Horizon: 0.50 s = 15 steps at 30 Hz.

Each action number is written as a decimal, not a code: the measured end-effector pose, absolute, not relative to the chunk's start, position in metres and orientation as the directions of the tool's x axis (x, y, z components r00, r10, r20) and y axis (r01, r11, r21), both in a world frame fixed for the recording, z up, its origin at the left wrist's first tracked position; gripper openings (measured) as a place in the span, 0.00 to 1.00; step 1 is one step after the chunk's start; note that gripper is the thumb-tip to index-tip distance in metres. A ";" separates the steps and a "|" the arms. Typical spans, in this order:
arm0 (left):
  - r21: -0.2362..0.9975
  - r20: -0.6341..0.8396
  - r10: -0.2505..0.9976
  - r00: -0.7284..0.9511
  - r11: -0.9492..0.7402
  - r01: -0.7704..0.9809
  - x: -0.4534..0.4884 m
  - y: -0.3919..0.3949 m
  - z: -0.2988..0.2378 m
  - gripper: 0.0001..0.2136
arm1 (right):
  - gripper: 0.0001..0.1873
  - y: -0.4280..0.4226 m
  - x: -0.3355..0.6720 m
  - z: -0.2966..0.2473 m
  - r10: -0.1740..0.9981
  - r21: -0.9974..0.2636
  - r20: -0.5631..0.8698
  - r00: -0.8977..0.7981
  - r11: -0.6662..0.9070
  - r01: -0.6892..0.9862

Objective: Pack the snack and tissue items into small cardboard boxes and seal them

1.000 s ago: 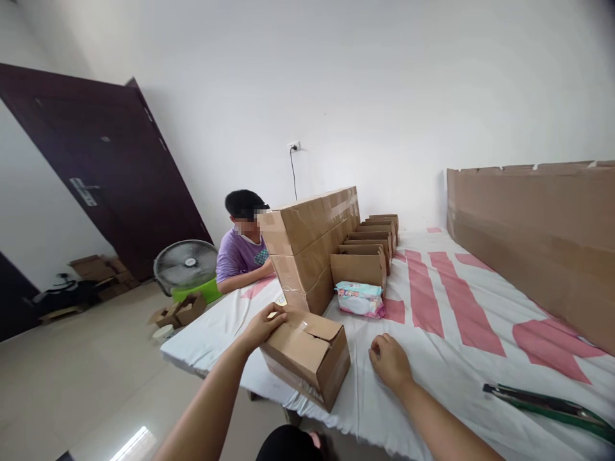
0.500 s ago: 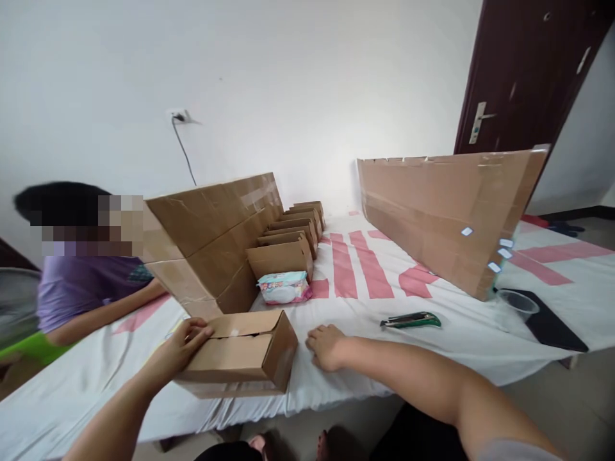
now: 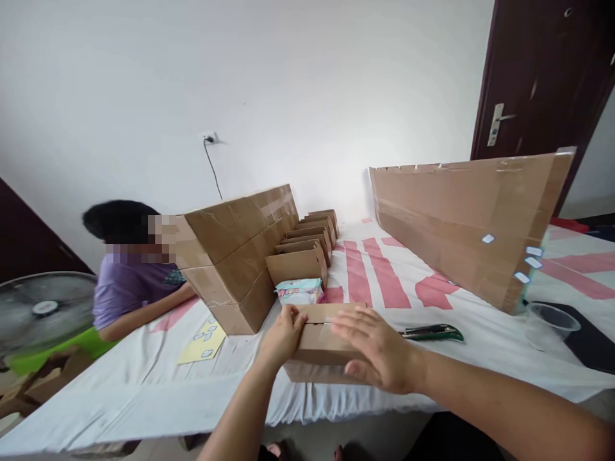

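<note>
A small closed cardboard box (image 3: 319, 342) lies near the front edge of the table (image 3: 144, 397), which has a white and pink cover. My left hand (image 3: 283, 334) grips the box's left end, fingers curled over its top edge. My right hand (image 3: 379, 349) is flat with fingers stretched out, hovering over or resting on the box's right top. A pack of wet wipes (image 3: 300, 291) lies just behind the box. A green utility knife (image 3: 432, 332) lies to the right of my right hand.
A long stack of taped boxes (image 3: 235, 256) and a row of open small boxes (image 3: 307, 246) run back along the left. A tall cardboard sheet (image 3: 466, 218) stands on the right. Another person in purple (image 3: 129, 282) sits at the left. A yellow sticker sheet (image 3: 204, 339), plastic cup (image 3: 550, 323), fan (image 3: 43, 314).
My right hand rose from the table beside the box and moved over the box's top. The view swung rightward from one second ago. My left hand stayed on the box's left end.
</note>
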<state>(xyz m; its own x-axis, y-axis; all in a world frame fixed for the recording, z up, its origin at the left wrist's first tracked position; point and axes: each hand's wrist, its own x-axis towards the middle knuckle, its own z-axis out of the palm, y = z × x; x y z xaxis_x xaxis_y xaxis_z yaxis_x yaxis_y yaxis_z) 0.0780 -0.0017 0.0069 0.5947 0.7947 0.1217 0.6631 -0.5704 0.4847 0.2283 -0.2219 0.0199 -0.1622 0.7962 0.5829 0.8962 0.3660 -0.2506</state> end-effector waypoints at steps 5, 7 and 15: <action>0.474 0.145 0.777 0.612 -0.598 0.647 0.083 -0.010 0.010 0.08 | 0.42 -0.192 0.216 0.027 0.964 -0.279 0.199 -0.178 0.230 0.932; 0.473 0.145 0.778 0.612 -0.598 0.647 0.082 -0.009 0.010 0.08 | 0.43 -0.185 0.219 0.027 0.976 -0.281 0.150 -0.157 0.194 0.940; 0.514 0.144 0.780 0.609 -0.585 0.628 0.075 -0.006 0.008 0.09 | 0.44 -0.227 0.249 0.011 0.968 -0.239 0.245 -0.052 0.112 0.964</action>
<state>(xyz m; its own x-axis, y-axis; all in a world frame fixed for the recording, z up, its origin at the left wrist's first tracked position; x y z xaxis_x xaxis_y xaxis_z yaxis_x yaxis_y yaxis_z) 0.0754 -0.0061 0.0081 0.6090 0.7801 0.1436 0.6279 -0.5847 0.5136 0.2486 -0.2273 0.0114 -0.0521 0.9682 0.2447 0.9644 0.1124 -0.2392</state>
